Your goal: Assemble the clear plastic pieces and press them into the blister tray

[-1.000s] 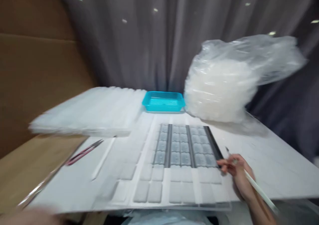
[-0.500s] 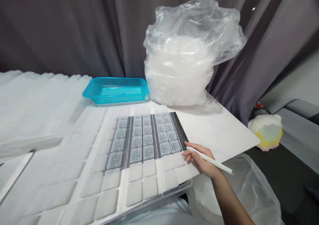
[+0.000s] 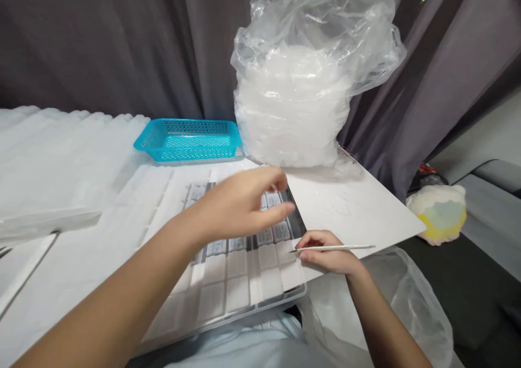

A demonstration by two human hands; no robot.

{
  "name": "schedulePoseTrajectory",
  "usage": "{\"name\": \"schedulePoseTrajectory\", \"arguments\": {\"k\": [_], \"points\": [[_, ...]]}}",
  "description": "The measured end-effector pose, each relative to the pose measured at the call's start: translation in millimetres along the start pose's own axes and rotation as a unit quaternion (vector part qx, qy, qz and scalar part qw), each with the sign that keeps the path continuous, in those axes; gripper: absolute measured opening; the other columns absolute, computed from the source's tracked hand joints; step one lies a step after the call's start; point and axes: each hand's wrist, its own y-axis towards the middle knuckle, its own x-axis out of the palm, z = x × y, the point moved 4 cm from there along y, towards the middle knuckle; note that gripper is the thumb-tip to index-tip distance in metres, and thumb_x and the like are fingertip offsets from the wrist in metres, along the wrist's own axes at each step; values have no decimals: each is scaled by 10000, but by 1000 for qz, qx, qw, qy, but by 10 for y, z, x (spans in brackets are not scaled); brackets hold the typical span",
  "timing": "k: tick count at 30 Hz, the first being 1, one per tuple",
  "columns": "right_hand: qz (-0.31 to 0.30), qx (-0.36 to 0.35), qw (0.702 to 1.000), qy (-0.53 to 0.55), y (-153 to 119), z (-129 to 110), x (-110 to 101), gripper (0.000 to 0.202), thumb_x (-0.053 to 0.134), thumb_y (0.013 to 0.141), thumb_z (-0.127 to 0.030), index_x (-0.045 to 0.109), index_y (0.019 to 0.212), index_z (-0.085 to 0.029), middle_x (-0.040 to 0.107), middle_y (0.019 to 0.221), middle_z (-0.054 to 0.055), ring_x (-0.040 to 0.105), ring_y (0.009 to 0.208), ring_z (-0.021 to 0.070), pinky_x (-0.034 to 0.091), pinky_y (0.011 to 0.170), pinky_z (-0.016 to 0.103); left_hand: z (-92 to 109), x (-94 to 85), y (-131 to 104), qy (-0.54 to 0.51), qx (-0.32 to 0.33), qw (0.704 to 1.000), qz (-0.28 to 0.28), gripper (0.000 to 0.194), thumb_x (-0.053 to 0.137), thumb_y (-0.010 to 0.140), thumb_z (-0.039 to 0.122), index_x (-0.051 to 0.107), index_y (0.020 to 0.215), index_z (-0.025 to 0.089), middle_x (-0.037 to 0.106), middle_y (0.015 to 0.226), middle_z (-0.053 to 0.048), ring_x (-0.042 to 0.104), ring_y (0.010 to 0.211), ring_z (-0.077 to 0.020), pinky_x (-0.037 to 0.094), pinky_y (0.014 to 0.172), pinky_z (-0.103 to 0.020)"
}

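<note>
My left hand [image 3: 248, 200] reaches over the tray from the left, thumb and fingers apart, with nothing between them. Beneath it, partly hidden, is a tray [image 3: 280, 300] with rows of translucent compartments and white rectangular pieces [image 3: 237, 291]. A dark strip [image 3: 296, 216] runs along the right of the rows. At the tray's right side, my right hand [image 3: 323, 251] pinches a thin white stick [image 3: 345, 247] with a dark pointed tip, which lies nearly level and points left at the white pieces near the corner.
Behind the tray stand a blue perforated basket [image 3: 187, 153] and a large clear bag of white material [image 3: 293, 107]. White sheets [image 3: 61, 167] cover the left side. Another clear bag [image 3: 411, 297] hangs at the table's right front, near a plush item [image 3: 439, 216].
My left hand has come into view over the tray. The stick in my right hand has turned from slanting to nearly level. The view has shifted slightly.
</note>
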Motion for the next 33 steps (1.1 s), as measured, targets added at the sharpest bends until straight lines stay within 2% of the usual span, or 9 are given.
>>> {"name": "schedulePoseTrajectory", "arguments": {"k": [2,4,5,7,11,17,24,29,33], "points": [[-16,24,1000,-3,14,1,13,158,701,731,-292,660,786,-151,672,750,39,626,691,150,477,607,246,-113,261,132,35,8,990,-134,681,707,745,479,466,1310,184,369,1431,-156,339,1311,-357,363,1031,-501],[-28,25,999,2,28,1,19,145,696,735,-282,665,796,-153,686,756,42,643,715,161,488,635,260,-288,548,231,70,2,968,-242,929,720,666,570,310,1427,231,118,1534,-140,92,1393,-398,193,1092,-582],[-31,21,999,3,34,2,17,141,694,738,-281,666,796,-156,690,757,42,647,719,164,491,641,264,-377,667,268,77,-4,961,-266,998,702,655,614,230,1458,256,32,1543,-122,24,1397,-400,115,1093,-615],[-35,12,999,0,42,8,8,140,693,746,-289,670,798,-161,696,763,43,651,718,165,494,635,264,-521,849,297,79,-7,954,-288,1082,666,632,696,159,1478,251,-29,1536,-121,-28,1394,-402,23,1083,-637],[-43,-3,999,1,44,12,-16,135,699,751,-294,676,784,-166,700,779,44,654,720,164,503,636,260,-655,985,240,56,17,960,-274,1109,578,638,794,123,1485,241,-42,1531,-123,-44,1391,-403,-22,1081,-635],[-44,-3,999,-22,35,-27,-20,93,682,765,-258,682,790,-168,700,794,39,650,719,153,501,628,239,-674,995,184,58,29,968,-244,1087,539,663,805,112,1486,237,-47,1529,-120,-41,1394,-395,-49,1082,-623],[-57,-7,996,-73,29,-102,1,108,644,801,-271,682,802,-169,688,814,38,639,724,147,488,616,224,-630,986,177,76,21,967,-244,1071,574,679,747,111,1487,218,-43,1524,-136,-40,1396,-384,-44,1091,-606],[-85,-91,972,-199,4,-332,35,108,594,847,-247,667,814,-175,638,813,36,606,720,139,474,635,231,-565,995,123,83,19,967,-240,1127,559,665,766,85,1487,158,-68,1505,-176,-72,1390,-385,-45,1091,-605],[-79,-192,931,-299,-89,-479,174,110,525,899,-216,617,853,-178,637,927,67,577,894,180,488,782,292,-523,1029,79,60,15,969,-240,1256,527,592,857,53,1484,111,-87,1490,-211,-95,1379,-412,-66,1069,-637]]}}
